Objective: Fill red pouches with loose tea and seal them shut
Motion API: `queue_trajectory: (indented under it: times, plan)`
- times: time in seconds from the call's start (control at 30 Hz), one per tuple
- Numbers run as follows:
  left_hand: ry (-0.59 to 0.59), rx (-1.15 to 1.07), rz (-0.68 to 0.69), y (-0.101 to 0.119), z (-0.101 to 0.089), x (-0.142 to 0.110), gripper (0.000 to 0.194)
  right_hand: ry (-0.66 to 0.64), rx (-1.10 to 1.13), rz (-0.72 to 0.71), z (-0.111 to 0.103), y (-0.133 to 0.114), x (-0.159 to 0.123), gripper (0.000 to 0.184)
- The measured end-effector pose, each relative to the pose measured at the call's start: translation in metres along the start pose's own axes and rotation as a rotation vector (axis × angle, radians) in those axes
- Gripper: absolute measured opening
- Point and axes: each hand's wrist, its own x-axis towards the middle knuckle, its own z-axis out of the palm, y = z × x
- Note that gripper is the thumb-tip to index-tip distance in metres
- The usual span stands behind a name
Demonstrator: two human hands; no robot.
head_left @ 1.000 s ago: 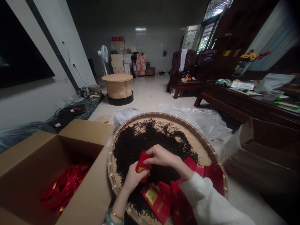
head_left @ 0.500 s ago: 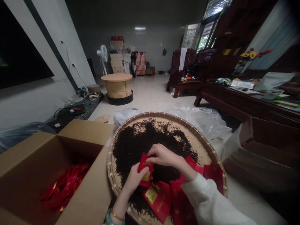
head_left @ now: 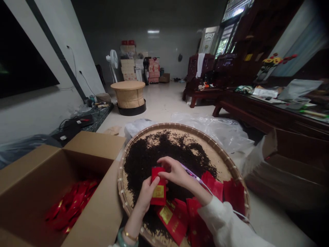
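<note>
My left hand (head_left: 147,192) is closed around a small red packet (head_left: 158,192) with a gold label, holding it upright over the round woven tray (head_left: 226,156). At the packet's top edge, my right hand (head_left: 172,171) is closed, thumb in front and fingers curled behind. A slim purple-and-white tool (head_left: 191,174) with a white cord shows behind my right hand and forearm; whether those fingers also grip it is hidden. Dark, dry tea leaves (head_left: 146,151) cover much of the tray. Below the held packet lie flat red pouches (head_left: 174,221), and more sit under my right sleeve.
An open cardboard box (head_left: 95,206) with many red packets (head_left: 73,206) stands at the left. Clear plastic sheeting (head_left: 213,128) lies beyond the tray. At the right is a plastic-lined box (head_left: 267,161), near a dark wooden table (head_left: 257,109). A round wooden stand (head_left: 128,94) is farther back.
The held packet has turned more upright and its label faces me. My right hand has shifted slightly at its top. The purple-and-white tool and its cord have come into view.
</note>
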Motion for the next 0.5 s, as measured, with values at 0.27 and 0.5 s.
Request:
queue_trajectory:
  times: [0.27, 0.5]
  plan:
    - [0.127, -0.078, 0.152, -0.002, 0.002, 0.003, 0.049, 0.065, 0.299, 0.259, 0.018, 0.032, -0.009, 0.046]
    - [0.231, -0.19, 0.169, -0.007, -0.004, 0.01, 0.04, 0.098, 0.4, 0.326, 0.019, 0.031, -0.015, 0.048]
